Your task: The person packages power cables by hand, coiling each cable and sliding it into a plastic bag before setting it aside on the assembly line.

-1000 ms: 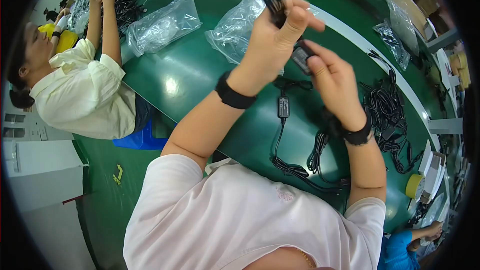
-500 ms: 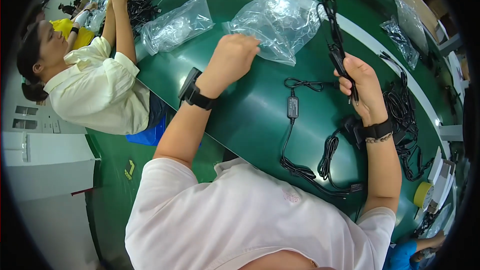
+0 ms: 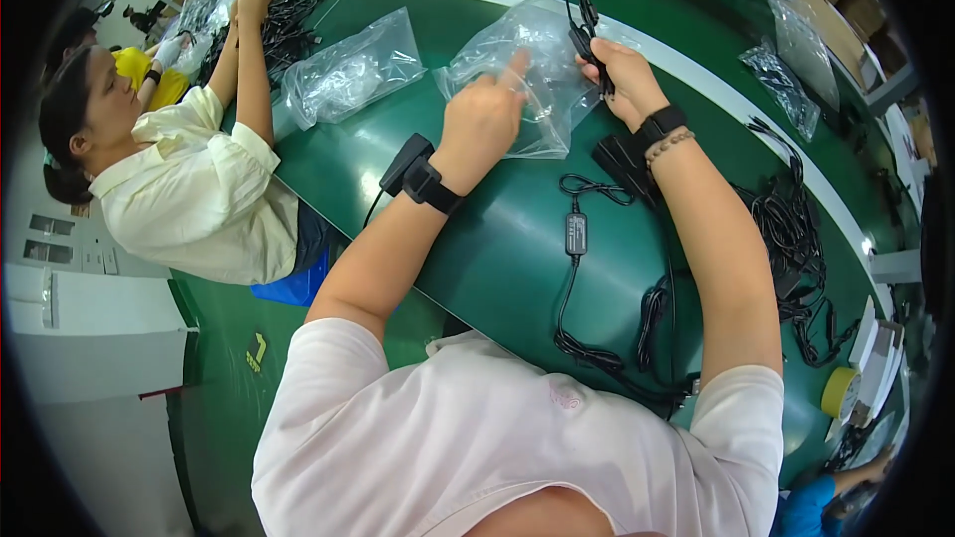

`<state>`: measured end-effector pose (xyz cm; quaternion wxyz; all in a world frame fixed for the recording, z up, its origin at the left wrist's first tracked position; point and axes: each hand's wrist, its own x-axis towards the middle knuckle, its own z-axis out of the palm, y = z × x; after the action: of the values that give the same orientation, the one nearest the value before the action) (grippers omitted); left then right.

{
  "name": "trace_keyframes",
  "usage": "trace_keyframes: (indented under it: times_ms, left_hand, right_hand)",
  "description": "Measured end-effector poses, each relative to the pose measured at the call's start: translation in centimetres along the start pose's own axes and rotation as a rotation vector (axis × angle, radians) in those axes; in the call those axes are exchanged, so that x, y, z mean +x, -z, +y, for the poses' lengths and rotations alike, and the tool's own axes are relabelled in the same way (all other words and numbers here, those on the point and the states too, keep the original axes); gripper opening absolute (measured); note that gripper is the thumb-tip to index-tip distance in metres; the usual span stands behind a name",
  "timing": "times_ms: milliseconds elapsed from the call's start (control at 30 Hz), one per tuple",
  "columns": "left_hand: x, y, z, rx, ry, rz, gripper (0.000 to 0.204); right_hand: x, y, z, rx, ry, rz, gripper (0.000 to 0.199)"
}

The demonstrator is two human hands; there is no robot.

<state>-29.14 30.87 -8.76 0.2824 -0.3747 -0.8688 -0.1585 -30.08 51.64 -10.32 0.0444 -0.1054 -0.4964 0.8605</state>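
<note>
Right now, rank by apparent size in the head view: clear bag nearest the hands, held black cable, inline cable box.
Clear bag: largest
Held black cable: second, partly hidden by the right hand
Inline cable box: smallest

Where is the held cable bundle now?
High in the head view, right of centre, the right hand holds the cable bundle near a clear bag.

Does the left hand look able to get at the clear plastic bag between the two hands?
Probably yes: the left hand overlaps the clear plastic bag in view, though contact is unclear, and nothing visible blocks it. The right hand holds a bundled black cable farther right.
</note>
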Motion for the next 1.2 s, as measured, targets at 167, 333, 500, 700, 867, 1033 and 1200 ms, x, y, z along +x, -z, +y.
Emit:
trace_keyframes:
  times_ms: [167,333,500,700,867,1033,1200]
  left_hand:
    - [-0.5,-0.4,-3.6,0.187,0.201,-0.187,0.039]
    - [-0.8,3.5,-2.8,-0.024,0.096,-0.195,0.011]
    - [-2.7,15.1,-1.2,-0.512,0.307,-0.011,0.018]
    - [-1.3,17.4,-0.4,-1.348,0.527,-0.058,0.011]
    - [2.1,13.9,1.2,-1.463,0.582,-0.032,0.023]
    - [4.7,8.9,3.4,-1.506,0.563,-0.089,0.023]
    - [4.5,5.2,4.6,-1.530,0.639,0.040,0.017]
  right_hand:
    - [-0.4,-0.3,0.0,-0.090,-0.052,-0.115,0.018]
    - [-0.3,-0.1,0.1,-0.099,-0.059,-0.108,0.019]
    - [-0.4,-0.3,-0.2,-0.143,-0.078,-0.143,0.019]
    - [-2.5,0.2,-2.8,-0.069,0.036,-0.269,0.023]
    - [-10.0,-1.4,-8.7,0.028,0.137,-0.417,0.036]
    - [-14.9,-0.1,-10.3,-0.008,0.299,-0.313,0.047]
    - [-15.1,2.7,-10.2,0.166,0.431,-0.410,0.044]
